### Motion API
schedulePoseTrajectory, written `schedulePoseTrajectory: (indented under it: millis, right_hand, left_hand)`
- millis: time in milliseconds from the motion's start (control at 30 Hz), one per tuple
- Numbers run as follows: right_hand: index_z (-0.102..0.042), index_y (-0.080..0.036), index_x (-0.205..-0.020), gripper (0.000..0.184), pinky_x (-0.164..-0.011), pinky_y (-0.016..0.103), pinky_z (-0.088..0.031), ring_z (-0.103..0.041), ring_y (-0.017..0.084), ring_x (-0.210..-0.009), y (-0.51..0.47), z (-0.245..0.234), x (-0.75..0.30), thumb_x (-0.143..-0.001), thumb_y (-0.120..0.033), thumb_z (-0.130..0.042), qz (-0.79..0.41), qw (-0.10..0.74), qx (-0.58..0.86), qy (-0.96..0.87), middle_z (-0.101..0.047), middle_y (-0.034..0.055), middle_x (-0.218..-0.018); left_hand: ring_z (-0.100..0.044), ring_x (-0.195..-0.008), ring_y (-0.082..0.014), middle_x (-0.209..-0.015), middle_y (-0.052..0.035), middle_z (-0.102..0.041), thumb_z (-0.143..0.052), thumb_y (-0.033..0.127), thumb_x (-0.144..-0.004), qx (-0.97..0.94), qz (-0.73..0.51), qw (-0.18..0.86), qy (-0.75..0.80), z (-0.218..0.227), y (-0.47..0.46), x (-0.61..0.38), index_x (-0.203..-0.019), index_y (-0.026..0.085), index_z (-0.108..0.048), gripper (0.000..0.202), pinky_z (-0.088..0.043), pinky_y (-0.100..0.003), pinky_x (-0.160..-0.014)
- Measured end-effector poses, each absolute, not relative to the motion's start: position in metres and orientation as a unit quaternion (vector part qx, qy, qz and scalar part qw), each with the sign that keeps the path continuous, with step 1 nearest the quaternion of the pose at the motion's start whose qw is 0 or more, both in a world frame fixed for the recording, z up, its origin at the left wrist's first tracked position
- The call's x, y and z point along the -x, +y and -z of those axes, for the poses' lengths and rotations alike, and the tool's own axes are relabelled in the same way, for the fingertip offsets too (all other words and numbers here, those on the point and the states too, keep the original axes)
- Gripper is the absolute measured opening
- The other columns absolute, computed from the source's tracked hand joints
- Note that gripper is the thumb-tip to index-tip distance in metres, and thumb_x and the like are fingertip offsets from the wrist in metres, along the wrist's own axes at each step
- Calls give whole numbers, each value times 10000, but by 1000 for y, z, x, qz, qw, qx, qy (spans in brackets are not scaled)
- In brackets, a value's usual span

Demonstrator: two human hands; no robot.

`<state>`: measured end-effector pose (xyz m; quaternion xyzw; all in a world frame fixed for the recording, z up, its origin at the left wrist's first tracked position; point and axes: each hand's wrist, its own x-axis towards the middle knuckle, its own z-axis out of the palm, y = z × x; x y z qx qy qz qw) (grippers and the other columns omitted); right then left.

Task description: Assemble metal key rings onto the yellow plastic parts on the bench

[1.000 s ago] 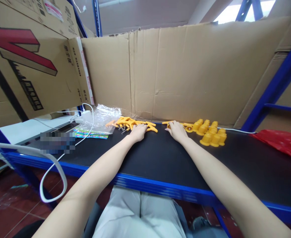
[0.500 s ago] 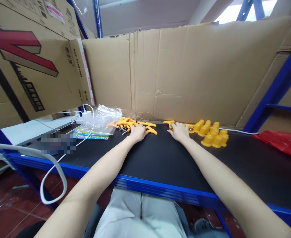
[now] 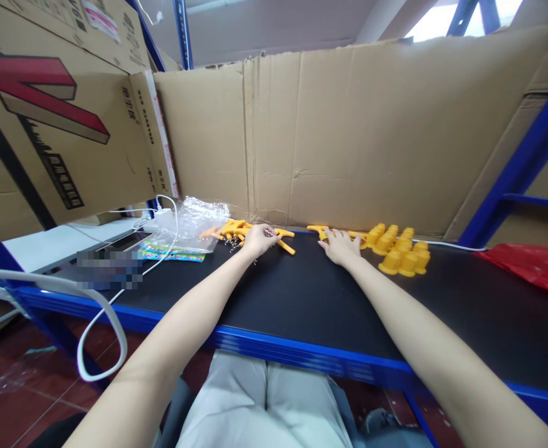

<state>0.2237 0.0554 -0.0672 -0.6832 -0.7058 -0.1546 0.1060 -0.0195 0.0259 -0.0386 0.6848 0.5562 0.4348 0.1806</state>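
Observation:
My left hand (image 3: 259, 241) is closed, pinching a metal spiral (image 3: 270, 232) that appears to belong to an orange T-shaped handle (image 3: 286, 247) at its fingertips. Behind and left of this hand lies a pile of similar orange handles (image 3: 234, 228), with curly metal parts (image 3: 231, 244) among them. My right hand (image 3: 341, 247) lies palm down with its fingers spread over yellow plastic pieces, touching them; its palm side is hidden. One yellow piece (image 3: 323, 236) shows by the thumb and index finger. Another orange handle (image 3: 318, 228) lies just beyond.
Several yellow cup-shaped pieces (image 3: 407, 264) stand in rows at right, near a red plastic bag (image 3: 535, 264). Clear plastic wrap (image 3: 203, 218) and a colourful packet (image 3: 173, 252) lie left on the black shelf (image 3: 297, 305). Cardboard (image 3: 371, 137) walls the back; a white cable (image 3: 115, 311) loops at left.
My left hand has turned and lifted slightly, and a metal spiral now shows between its fingers. The orange handle beside it has shifted. My right hand's fingers have spread a little, barely moving.

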Motion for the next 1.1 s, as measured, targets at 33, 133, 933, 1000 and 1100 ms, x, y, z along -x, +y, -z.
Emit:
schedulePoseTrajectory:
  millis: [33, 133, 933, 1000, 1100]
  right_hand:
    - [-385, -175, -1345, 522, -985, 617, -166, -351, 284, -1227, 55, 68, -224, -920, -451, -261, 163, 115, 678, -708, -435, 132, -1352]
    - [-472, -141, -1248, 504, -990, 611, -145, -413, 276, -1157, 52, 66, -225, -902, -472, -313, 184, 138, 657, -718, -527, 144, -1240]
    - [-577, -122, -1144, 429, -980, 564, -196, -380, 298, -1197, 51, 43, -304, -777, -123, -357, 150, 131, 784, -588, -542, 163, -1194]
    - [-586, -110, -1117, 410, -970, 534, -218, -400, 293, -1166, 47, 39, -301, -777, -108, -358, 155, 129, 782, -590, -537, 178, -1183]
    - [-591, -66, -1088, 377, -945, 492, -242, -416, 302, -1128, 42, 35, -297, -774, -105, -386, 168, 121, 774, -599, -530, 221, -1161]
  left_hand:
    - [-560, -582, -124, -618, -15, -623, -695, 292, -656, -675, -460, 207, 538, 38, 26, 19, -726, 137, -621, 186, -409, -233, -571]
    - [-522, -532, -96, -567, 5, -576, -680, 241, -668, -646, -517, 266, 495, 36, 28, 16, -654, 126, -587, 149, -404, -216, -541]
    - [-517, -460, -48, -773, -37, -623, -410, 373, -890, -722, -463, 285, 429, 48, 20, -5, -766, 119, -569, 325, -436, -197, -528]
    - [-507, -423, -47, -745, -32, -616, -368, 395, -903, -712, -475, 295, 424, 45, 18, -5, -762, 130, -528, 340, -418, -189, -478]
    - [-459, -377, -50, -657, -10, -604, -341, 438, -903, -705, -484, 283, 434, 42, 17, -3, -784, 148, -503, 353, -373, -181, -422]
